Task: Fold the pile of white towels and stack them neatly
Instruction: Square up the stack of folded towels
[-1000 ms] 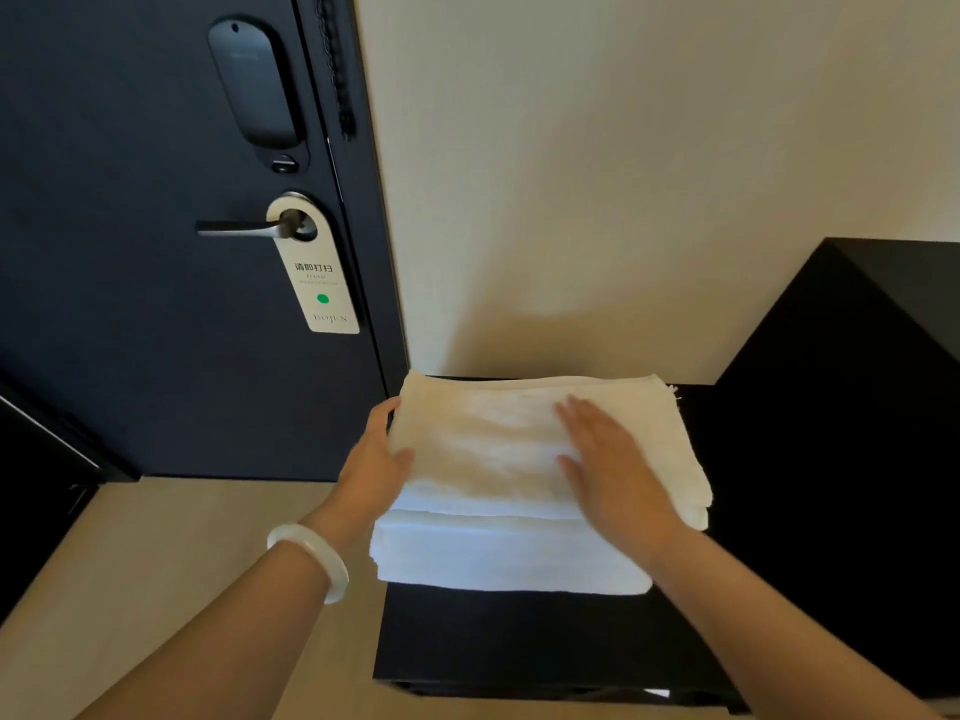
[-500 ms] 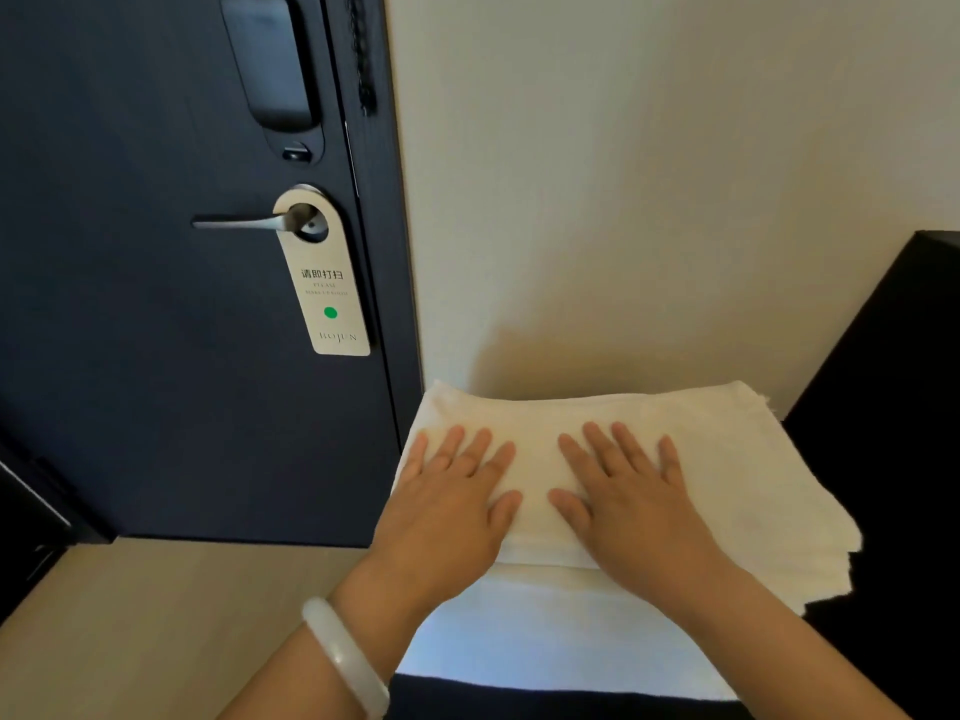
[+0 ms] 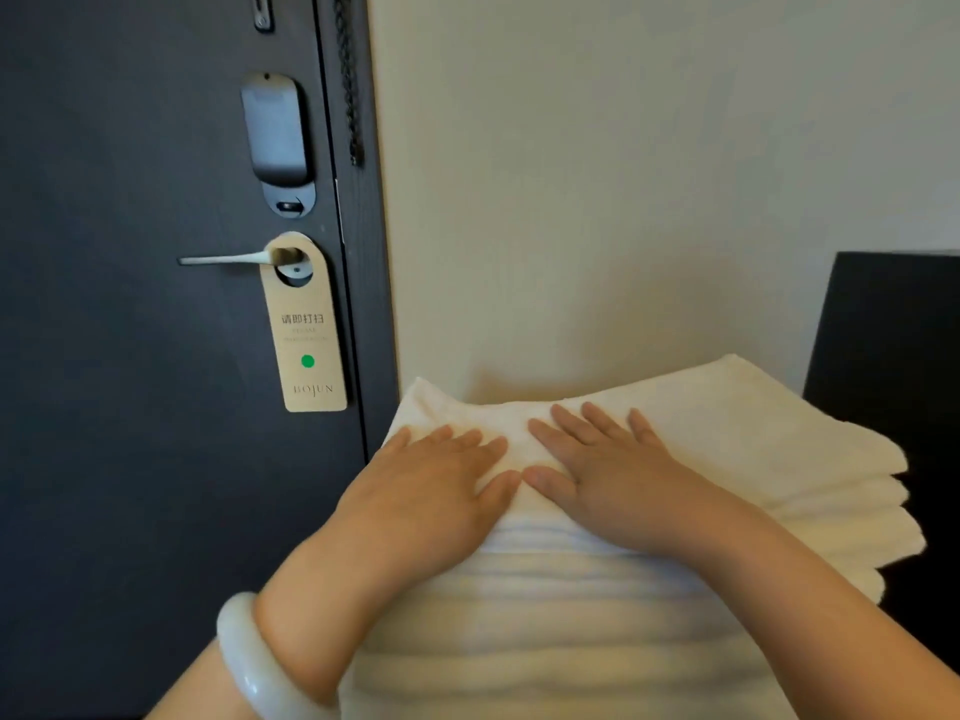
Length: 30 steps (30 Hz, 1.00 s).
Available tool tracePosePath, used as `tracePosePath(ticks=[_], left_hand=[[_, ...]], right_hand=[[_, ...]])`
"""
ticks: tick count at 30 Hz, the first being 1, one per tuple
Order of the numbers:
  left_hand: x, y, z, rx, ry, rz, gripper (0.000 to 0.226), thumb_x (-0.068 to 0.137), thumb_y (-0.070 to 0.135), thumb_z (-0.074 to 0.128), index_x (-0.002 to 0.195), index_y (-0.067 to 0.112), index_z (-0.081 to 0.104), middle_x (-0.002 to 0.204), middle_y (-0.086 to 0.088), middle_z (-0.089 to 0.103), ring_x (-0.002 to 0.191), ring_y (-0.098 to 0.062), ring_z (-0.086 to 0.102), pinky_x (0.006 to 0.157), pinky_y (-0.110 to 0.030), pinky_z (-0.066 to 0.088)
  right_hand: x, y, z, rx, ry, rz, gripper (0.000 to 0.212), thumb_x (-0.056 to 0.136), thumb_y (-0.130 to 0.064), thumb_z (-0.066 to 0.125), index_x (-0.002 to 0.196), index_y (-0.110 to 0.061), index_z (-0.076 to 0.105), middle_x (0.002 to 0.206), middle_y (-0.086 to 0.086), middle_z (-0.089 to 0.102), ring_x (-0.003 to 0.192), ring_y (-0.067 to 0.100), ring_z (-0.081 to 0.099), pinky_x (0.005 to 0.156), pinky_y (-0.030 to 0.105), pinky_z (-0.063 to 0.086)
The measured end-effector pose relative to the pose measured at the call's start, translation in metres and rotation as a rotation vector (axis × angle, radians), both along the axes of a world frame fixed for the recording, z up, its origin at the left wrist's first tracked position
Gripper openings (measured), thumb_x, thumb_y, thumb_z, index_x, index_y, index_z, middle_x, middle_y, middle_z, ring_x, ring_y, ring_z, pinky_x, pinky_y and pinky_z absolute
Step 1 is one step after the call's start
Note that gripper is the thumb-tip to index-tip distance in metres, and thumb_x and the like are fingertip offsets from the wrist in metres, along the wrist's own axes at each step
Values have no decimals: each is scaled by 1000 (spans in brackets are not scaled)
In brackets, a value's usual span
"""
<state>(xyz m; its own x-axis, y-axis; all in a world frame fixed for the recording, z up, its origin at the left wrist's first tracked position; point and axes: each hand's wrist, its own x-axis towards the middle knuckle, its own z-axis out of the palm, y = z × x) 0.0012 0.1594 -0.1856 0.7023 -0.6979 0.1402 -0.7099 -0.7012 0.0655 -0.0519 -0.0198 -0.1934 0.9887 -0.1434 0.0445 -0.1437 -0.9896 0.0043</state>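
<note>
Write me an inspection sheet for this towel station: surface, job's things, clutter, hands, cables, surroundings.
Surface: dark top, seen only to the right of the stack; the rest is covered.
Job's things: stack of white towels, folded and layered; its right-hand edges fan out unevenly.
Clutter: nothing seen.
Hands: left hand flat on top of the stack, fingers straight; right hand flat beside it, thumbs close together; white bangle on the left wrist.
Cables: nothing seen.
Surroundings: dark door with lever handle, hanger tag bearing a green dot, lock plate above; chain by the frame; cream wall; black cabinet at right.
</note>
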Motion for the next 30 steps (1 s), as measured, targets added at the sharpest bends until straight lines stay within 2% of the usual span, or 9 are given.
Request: tracePosePath(ticks=[4,6,9,12,15,17,21,26,30], left_hand=[[-4,36,3,-355,207,-38,55,92,61,47,144,44,42,155,30,23,145,3,18,121,-27,14],[-7,59,-10,-638,347,-34,56,85,50,67,138,43,50,147,35,32,133,11,36,111,-17,31],[-13,74,-41,-1130,591,39,59,76,16,83,128,27,58,122,12,68,110,-1,63,98,-24,51],[-17,71,-67,-1333,604,168,42,72,11,87,109,15,68,102,0,75,101,-15,70,90,-29,56],[-22,65,-79,-1421,634,212,25,78,9,82,99,19,73,98,1,76,95,-12,71,90,-33,56],[-25,62,-81,-1462,608,253,22,80,9,80,95,23,74,98,3,75,91,-6,71,84,-25,55],[-33,62,-77,-1534,636,260,22,82,5,77,93,24,75,99,3,74,91,-4,69,80,-20,52],[-40,77,-63,-1502,636,201,36,84,-10,66,96,22,75,98,4,73,93,-8,68,76,-15,53],[-38,83,-59,-1394,625,286,24,86,2,70,100,22,70,101,4,71,96,-11,66,78,-17,53]], right_hand=[[-8,-1,6,39,-47,12,60,103,-56,23,158,-34,11,167,-10,-1,153,14,-3,123,48,-4],[-17,5,9,179,-182,92,54,103,-51,38,154,-32,31,164,-10,20,151,9,14,124,40,5],[-27,35,11,521,-302,322,39,92,-44,63,131,-41,57,139,-28,48,128,-15,41,111,9,26],[-22,59,-3,452,-338,366,42,89,-46,68,131,-42,59,131,-33,52,124,-16,43,100,0,25],[-15,67,-14,489,-480,300,30,90,-44,68,120,-46,65,121,-34,59,120,-11,49,98,1,29],[-13,71,-22,481,-512,271,27,90,-44,68,114,-54,61,114,-39,55,119,-9,51,101,9,34],[-17,80,-28,308,-503,257,44,91,-50,62,128,-61,42,126,-36,47,122,-5,46,97,11,32],[-18,83,-7,131,-573,266,33,100,-38,52,133,-41,55,118,-11,70,107,17,64,87,31,48],[-23,81,-4,106,-443,273,43,99,-45,52,141,-36,49,135,-14,59,122,13,54,96,25,42]])
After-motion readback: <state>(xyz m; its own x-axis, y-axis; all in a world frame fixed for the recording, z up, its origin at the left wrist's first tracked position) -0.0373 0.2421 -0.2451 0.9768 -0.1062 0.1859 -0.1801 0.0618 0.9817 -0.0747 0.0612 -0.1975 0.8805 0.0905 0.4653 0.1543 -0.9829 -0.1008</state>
